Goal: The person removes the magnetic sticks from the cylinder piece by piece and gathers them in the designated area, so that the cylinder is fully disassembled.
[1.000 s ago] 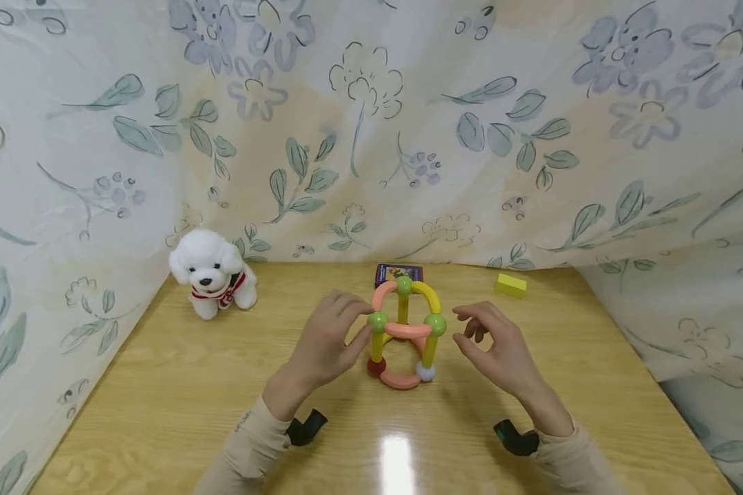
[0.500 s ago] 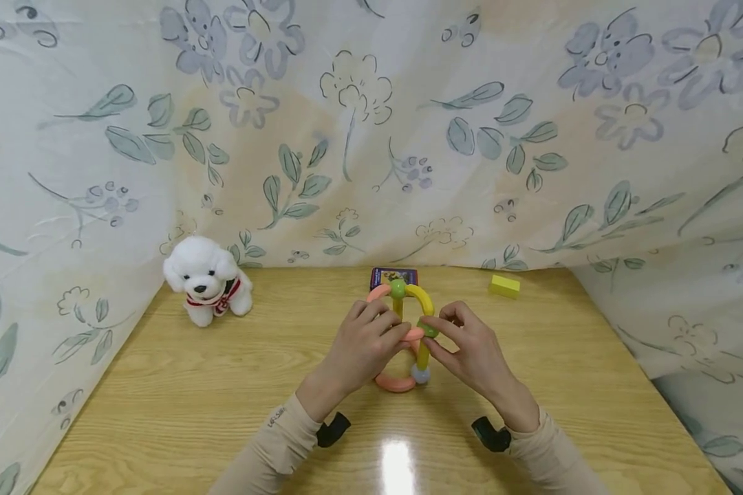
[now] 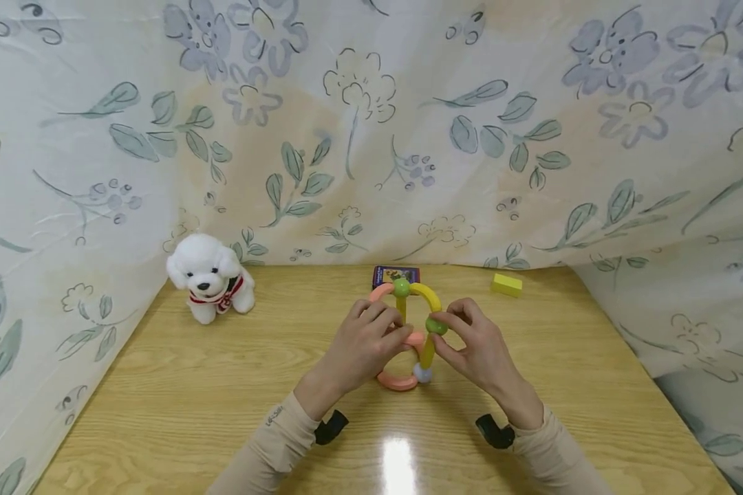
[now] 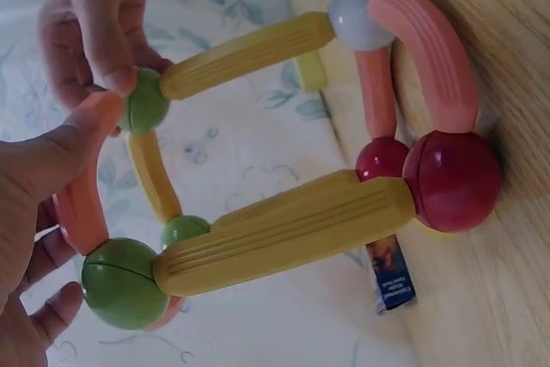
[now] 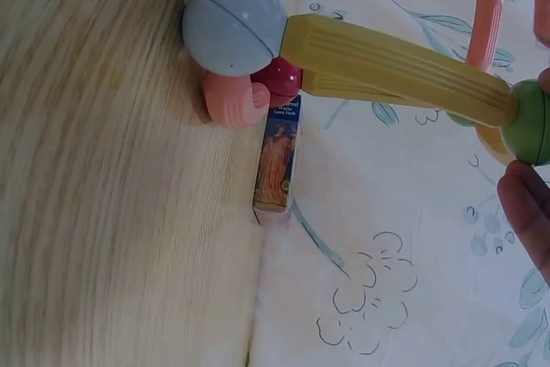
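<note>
A frame of toy building rods and balls stands on the table, with yellow upright rods (image 4: pixel 284 234) between its top and bottom rings. My left hand (image 3: pixel 369 340) pinches the front curved pink rod (image 4: pixel 79 212) of the top ring, thumb along it and fingers behind. My right hand (image 3: pixel 479 346) grips the green ball (image 3: pixel 436 326) at the right front corner between thumb and fingertips. Below that ball is a pale lilac ball (image 5: pixel 234 25). In the left wrist view another green ball (image 4: pixel 126 284) sits by my left fingers, above a dark red ball (image 4: pixel 453 181).
Behind the frame a small blue card box (image 3: pixel 380 275) lies near the floral cloth backdrop (image 3: pixel 371 137). A white plush dog (image 3: pixel 204 275) sits at the back left of the wooden table (image 3: pixel 161 412). At the back right lies a yellow block (image 3: pixel 507 284).
Both hands have closed in on the frame. My left hand has moved right from the left green ball onto the front pink rod; my right hand has moved left and taken hold of the right green ball.
</note>
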`<move>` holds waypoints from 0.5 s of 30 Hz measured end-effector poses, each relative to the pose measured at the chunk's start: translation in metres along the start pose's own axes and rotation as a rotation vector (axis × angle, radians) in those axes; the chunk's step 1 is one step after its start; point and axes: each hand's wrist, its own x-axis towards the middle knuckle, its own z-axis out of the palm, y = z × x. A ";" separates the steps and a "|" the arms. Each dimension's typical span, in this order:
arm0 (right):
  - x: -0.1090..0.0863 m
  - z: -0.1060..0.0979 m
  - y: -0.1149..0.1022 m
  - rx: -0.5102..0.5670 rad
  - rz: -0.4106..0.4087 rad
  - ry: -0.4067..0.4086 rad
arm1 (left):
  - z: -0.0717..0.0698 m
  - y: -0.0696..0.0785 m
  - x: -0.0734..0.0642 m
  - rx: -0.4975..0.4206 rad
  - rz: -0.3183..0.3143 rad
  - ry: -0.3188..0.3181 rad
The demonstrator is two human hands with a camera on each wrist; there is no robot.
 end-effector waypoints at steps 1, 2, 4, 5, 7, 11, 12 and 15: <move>0.000 -0.001 0.000 -0.007 0.006 -0.008 | 0.000 0.000 0.000 0.001 0.013 -0.011; 0.000 -0.001 -0.001 -0.016 0.010 -0.013 | 0.000 0.000 -0.001 -0.002 0.022 -0.026; 0.000 -0.001 -0.001 -0.033 0.012 -0.014 | 0.000 0.001 -0.002 0.018 0.050 -0.060; 0.000 -0.002 -0.001 -0.041 0.013 -0.012 | 0.001 0.001 -0.002 0.033 0.070 -0.081; 0.001 -0.002 -0.001 -0.060 0.010 -0.002 | 0.003 0.001 -0.003 0.074 0.121 -0.123; 0.000 -0.003 -0.001 -0.088 0.003 0.010 | 0.005 0.002 -0.005 0.127 0.199 -0.170; 0.000 -0.003 0.000 -0.090 0.001 0.013 | 0.004 0.001 -0.006 0.110 0.191 -0.168; -0.001 -0.002 -0.001 -0.081 -0.007 0.053 | -0.001 -0.001 -0.008 0.022 0.084 -0.105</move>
